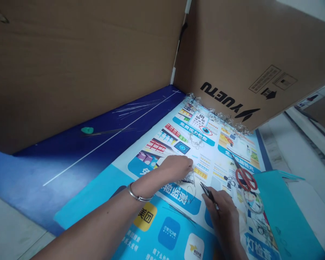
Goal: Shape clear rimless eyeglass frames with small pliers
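My left hand [177,168], with a silver bangle [137,195] on its wrist, is closed over the printed sheet. A bent piece of thin silver wire [190,189] with loops hangs from its fingers; the fingertips are partly hidden. Just to the right, my right hand [224,211] is wrapped round a pair of small dark-handled pliers [209,193]. The jaws point up and left towards the wire and stand apart from it. Straight lengths of dark wire [178,211] lie on the sheet below my hands.
Red-handled scissors [246,179], a wire coil [253,202] and a teal folder [284,206] lie at right. Tangled wire pieces [222,117] line the back by a cardboard panel [249,54]. Another cardboard panel [83,65] stands at left, near a green lump [87,130] and straight wires [141,106].
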`<state>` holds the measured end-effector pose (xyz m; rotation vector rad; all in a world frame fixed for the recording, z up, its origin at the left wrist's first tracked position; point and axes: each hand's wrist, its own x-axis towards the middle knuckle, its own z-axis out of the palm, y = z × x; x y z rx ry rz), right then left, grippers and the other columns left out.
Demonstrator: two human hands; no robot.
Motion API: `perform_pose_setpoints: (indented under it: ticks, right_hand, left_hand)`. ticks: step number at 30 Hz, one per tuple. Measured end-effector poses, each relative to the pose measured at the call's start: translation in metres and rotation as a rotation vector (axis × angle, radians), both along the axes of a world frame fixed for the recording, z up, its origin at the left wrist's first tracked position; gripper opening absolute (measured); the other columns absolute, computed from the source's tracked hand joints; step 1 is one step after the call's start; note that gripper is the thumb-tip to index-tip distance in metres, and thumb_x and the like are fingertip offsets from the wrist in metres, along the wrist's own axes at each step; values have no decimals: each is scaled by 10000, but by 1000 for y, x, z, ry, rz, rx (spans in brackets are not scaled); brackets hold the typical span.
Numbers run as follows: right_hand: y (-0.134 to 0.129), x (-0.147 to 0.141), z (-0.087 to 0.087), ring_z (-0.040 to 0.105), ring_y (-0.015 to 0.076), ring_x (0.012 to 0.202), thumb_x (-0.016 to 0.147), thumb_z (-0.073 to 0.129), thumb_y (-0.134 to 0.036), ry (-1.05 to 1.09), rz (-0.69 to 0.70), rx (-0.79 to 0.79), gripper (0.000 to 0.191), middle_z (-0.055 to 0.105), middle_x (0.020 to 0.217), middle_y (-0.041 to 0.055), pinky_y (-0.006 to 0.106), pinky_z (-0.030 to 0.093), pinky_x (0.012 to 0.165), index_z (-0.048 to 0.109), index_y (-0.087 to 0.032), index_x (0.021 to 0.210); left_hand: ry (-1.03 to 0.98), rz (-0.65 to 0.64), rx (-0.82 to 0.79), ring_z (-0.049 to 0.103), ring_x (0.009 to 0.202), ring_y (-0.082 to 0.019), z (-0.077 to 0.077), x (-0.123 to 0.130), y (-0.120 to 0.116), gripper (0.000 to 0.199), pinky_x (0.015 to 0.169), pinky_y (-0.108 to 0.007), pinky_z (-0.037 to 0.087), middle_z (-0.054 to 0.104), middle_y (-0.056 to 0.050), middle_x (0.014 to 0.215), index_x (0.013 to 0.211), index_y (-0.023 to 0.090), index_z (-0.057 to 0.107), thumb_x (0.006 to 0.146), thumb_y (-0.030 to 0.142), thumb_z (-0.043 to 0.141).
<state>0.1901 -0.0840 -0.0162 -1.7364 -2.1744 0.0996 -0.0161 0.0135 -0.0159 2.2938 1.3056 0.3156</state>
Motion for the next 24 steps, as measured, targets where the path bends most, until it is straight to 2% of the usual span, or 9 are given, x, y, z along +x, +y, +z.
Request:
perform_pose_setpoints:
  ticks: [4,8,11,14,17,24]
  right_hand:
    - [3,-3,0,516,182,758,788,487,-403,5,-20,-12,283,566,770,44,292,403,691,573,-208,974]
    - [12,-10,3,532,177,763,774,485,-407,93,-121,-62,265,586,804,36,282,409,679,576,-194,903]
    - [20,-18,4,535,181,783,768,482,-415,133,-209,-95,297,595,848,31,282,410,669,573,-204,956]
    - [26,-25,5,530,187,835,765,476,-403,136,-192,-106,328,596,903,41,290,401,710,571,-190,995]
    - [31,-31,4,537,173,804,767,459,-378,124,-205,-100,316,601,892,39,275,393,695,578,-185,986]
    - [36,-39,3,507,143,714,765,467,-342,-20,-183,-79,203,576,760,17,225,336,607,593,-188,809]
  left_hand:
    - [-40,6,-16,546,748,-189,0,1,0,281,578,-266,364,611,-57,857,821,195,575,822,371,356]
    - [-85,4,-20,542,757,-181,-2,-1,1,238,592,-261,369,603,-46,875,819,206,581,808,331,379]
    - [-103,23,-23,544,778,-183,-4,-4,3,220,617,-263,376,602,-48,859,802,198,579,807,253,366]
    - [-139,86,-20,545,803,-187,-5,-7,5,219,641,-267,381,601,-62,861,803,185,576,802,211,359]
    - [-185,116,-24,546,818,-181,-6,-9,6,212,656,-263,384,597,-66,890,832,184,574,793,188,366]
    - [-185,93,-38,548,827,-180,-4,-9,3,221,680,-269,393,590,-69,880,827,191,595,787,179,378]
